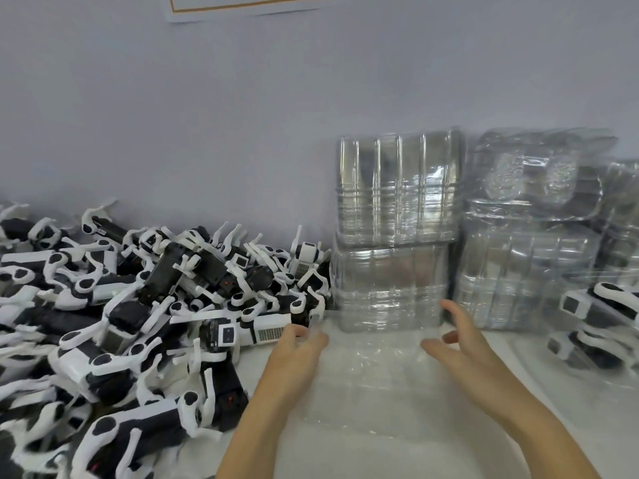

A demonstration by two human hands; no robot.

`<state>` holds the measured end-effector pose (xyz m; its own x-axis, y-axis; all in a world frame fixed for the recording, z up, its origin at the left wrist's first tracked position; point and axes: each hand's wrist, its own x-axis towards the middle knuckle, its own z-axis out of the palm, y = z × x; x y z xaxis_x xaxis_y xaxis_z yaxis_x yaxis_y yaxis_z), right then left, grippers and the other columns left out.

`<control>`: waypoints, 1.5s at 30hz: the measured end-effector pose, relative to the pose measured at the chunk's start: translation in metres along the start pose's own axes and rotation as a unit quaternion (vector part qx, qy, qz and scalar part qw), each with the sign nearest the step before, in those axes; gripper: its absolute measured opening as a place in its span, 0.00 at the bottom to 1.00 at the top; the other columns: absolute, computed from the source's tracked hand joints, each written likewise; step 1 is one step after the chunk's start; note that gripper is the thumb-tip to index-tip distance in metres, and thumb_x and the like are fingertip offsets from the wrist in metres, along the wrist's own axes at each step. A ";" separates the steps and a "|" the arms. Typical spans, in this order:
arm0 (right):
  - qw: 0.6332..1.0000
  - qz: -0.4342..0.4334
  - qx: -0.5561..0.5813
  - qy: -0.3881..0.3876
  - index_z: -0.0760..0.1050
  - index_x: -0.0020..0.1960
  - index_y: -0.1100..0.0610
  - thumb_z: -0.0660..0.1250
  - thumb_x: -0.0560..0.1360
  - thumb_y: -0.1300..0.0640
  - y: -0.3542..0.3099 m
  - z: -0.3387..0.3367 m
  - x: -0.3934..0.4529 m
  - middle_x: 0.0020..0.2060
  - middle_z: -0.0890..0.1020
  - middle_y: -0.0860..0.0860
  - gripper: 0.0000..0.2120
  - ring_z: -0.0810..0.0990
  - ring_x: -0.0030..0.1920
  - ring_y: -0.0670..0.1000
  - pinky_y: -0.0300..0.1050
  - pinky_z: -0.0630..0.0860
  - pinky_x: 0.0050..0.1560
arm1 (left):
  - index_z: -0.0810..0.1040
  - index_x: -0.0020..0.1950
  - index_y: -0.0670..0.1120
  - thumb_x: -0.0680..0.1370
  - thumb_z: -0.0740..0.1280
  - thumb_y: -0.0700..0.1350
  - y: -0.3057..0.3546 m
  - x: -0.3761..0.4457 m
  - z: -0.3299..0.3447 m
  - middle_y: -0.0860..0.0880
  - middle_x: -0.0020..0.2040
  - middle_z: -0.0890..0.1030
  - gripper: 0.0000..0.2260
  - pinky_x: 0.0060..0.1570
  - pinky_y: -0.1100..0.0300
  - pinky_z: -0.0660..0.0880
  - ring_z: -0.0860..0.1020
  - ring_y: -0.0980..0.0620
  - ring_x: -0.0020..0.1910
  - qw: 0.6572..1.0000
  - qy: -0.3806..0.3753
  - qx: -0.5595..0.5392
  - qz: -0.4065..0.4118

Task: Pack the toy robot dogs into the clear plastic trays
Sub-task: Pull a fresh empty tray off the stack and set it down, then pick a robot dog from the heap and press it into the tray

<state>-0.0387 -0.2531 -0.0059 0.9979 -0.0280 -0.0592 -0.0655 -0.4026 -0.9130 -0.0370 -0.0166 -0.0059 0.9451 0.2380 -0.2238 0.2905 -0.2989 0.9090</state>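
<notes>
From my head cam: the white counter (397,444) has one bare strip, right in the middle where my arms come in. Everything else is boxed in. On my left the heap of toy robot dogs (138,305) spills up to the wall (207,115) and sits just beside my left hand (297,354). Straight ahead, stacks of clear plastic trays (397,216) stand against the wall, with more bagged stacks (532,236) to their right. A couple of dogs (598,319) lie at the far right edge.

A single clear tray (373,368) lies flat on the counter between my hands, in front of the stacks. It's so see-through and blurry that I can barely trace its edges. My left fingers are loosely bent at its left side and my right hand (460,347) is spread with relaxed fingers over its right side. Whether either hand actually touches it, I can't tell. Nothing's gripped.

The dogs are white and black, legs sticking out every which way, tangled on their sides and backs. None are in the tray.
</notes>
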 end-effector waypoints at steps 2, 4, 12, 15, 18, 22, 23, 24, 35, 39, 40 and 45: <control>1.000 -0.009 -0.024 0.005 0.54 0.77 0.37 0.66 0.79 0.53 0.002 -0.001 0.003 0.62 0.69 0.49 0.33 0.70 0.62 0.50 0.47 0.66 0.58 | 0.74 0.62 0.56 0.70 0.62 0.67 0.001 0.003 0.005 0.55 0.59 0.76 0.25 0.66 0.47 0.70 0.74 0.50 0.62 0.996 -0.004 0.085 0.013; 0.999 -0.015 -0.037 0.028 0.58 0.77 0.40 0.66 0.79 0.56 0.004 0.000 0.005 0.60 0.70 0.49 0.31 0.71 0.60 0.50 0.46 0.68 0.55 | 0.75 0.62 0.53 0.74 0.62 0.70 0.001 0.007 0.009 0.53 0.60 0.77 0.26 0.67 0.46 0.70 0.73 0.48 0.64 0.993 0.011 0.117 0.030; 0.992 -0.028 -0.053 0.116 0.71 0.71 0.45 0.70 0.77 0.58 0.008 -0.008 0.009 0.51 0.75 0.43 0.24 0.77 0.54 0.50 0.46 0.70 0.51 | 0.68 0.74 0.45 0.80 0.63 0.38 -0.009 0.024 0.002 0.49 0.74 0.68 0.21 0.61 0.59 0.69 0.73 0.53 0.65 0.963 0.207 0.096 0.142; 0.992 -0.024 -0.047 0.115 0.71 0.70 0.43 0.70 0.77 0.58 0.009 -0.008 0.008 0.48 0.73 0.37 0.24 0.76 0.53 0.49 0.45 0.70 0.49 | 0.62 0.78 0.46 0.79 0.63 0.35 -0.015 0.031 0.010 0.51 0.78 0.62 0.28 0.61 0.53 0.73 0.73 0.45 0.69 0.954 0.201 0.182 0.129; 0.993 -0.016 -0.035 0.110 0.71 0.70 0.42 0.69 0.77 0.57 0.010 -0.009 0.009 0.51 0.75 0.42 0.23 0.76 0.54 0.48 0.44 0.71 0.47 | 0.66 0.72 0.46 0.76 0.65 0.31 -0.014 0.039 0.012 0.49 0.73 0.65 0.26 0.45 0.52 0.70 0.76 0.42 0.58 0.942 0.231 0.215 0.114; 0.993 -0.015 -0.031 0.112 0.71 0.69 0.41 0.69 0.77 0.56 0.011 -0.010 0.011 0.54 0.76 0.45 0.23 0.77 0.51 0.43 0.40 0.71 0.42 | 0.69 0.67 0.49 0.74 0.68 0.31 -0.015 0.044 0.007 0.52 0.68 0.68 0.25 0.40 0.53 0.69 0.78 0.43 0.51 0.923 0.248 0.279 0.099; 0.993 -0.015 -0.030 0.112 0.71 0.69 0.41 0.69 0.77 0.56 0.011 -0.010 0.011 0.54 0.76 0.44 0.23 0.77 0.50 0.42 0.38 0.71 0.40 | 0.69 0.68 0.50 0.74 0.68 0.32 -0.015 0.044 0.006 0.52 0.69 0.67 0.25 0.40 0.54 0.69 0.79 0.43 0.51 0.916 0.249 0.300 0.095; 0.993 -0.015 -0.029 0.111 0.71 0.68 0.40 0.69 0.77 0.56 0.011 -0.010 0.011 0.53 0.76 0.43 0.23 0.77 0.49 0.41 0.38 0.71 0.39 | 0.70 0.68 0.51 0.74 0.69 0.33 -0.015 0.043 0.006 0.52 0.69 0.67 0.25 0.40 0.54 0.70 0.80 0.43 0.50 0.911 0.251 0.313 0.093; 0.993 -0.018 -0.036 0.107 0.70 0.70 0.40 0.69 0.77 0.55 0.013 -0.010 0.012 0.54 0.75 0.43 0.23 0.75 0.50 0.39 0.35 0.70 0.40 | 0.75 0.61 0.50 0.76 0.73 0.48 0.020 0.023 -0.012 0.47 0.51 0.81 0.16 0.50 0.49 0.75 0.78 0.42 0.52 0.929 0.199 0.251 0.187; 0.993 -0.022 -0.041 0.109 0.70 0.71 0.41 0.69 0.77 0.55 0.015 -0.009 0.013 0.55 0.75 0.44 0.24 0.75 0.50 0.40 0.35 0.69 0.42 | 0.71 0.63 0.46 0.78 0.71 0.51 0.036 0.020 -0.023 0.43 0.52 0.80 0.18 0.51 0.48 0.74 0.78 0.38 0.53 0.928 0.205 0.235 0.206; 0.993 -0.024 -0.042 0.109 0.69 0.71 0.41 0.69 0.77 0.55 0.015 -0.009 0.013 0.55 0.75 0.44 0.24 0.75 0.51 0.41 0.34 0.69 0.42 | 0.70 0.64 0.47 0.79 0.70 0.52 0.040 0.018 -0.028 0.42 0.52 0.80 0.18 0.52 0.46 0.75 0.78 0.37 0.53 0.929 0.217 0.214 0.211; 0.992 -0.033 -0.054 0.113 0.70 0.71 0.43 0.67 0.79 0.54 0.012 -0.008 0.012 0.58 0.76 0.47 0.22 0.76 0.56 0.48 0.37 0.71 0.46 | 0.69 0.61 0.51 0.80 0.65 0.57 0.059 0.007 -0.046 0.54 0.44 0.77 0.14 0.50 0.44 0.78 0.81 0.40 0.46 0.924 0.281 0.030 0.258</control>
<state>-0.0278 -0.2659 -0.0143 0.9747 -0.1984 0.1031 -0.0117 -0.5059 -0.8625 -0.0202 0.0096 0.0620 0.7382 0.4869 0.4668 -0.1525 -0.5537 0.8187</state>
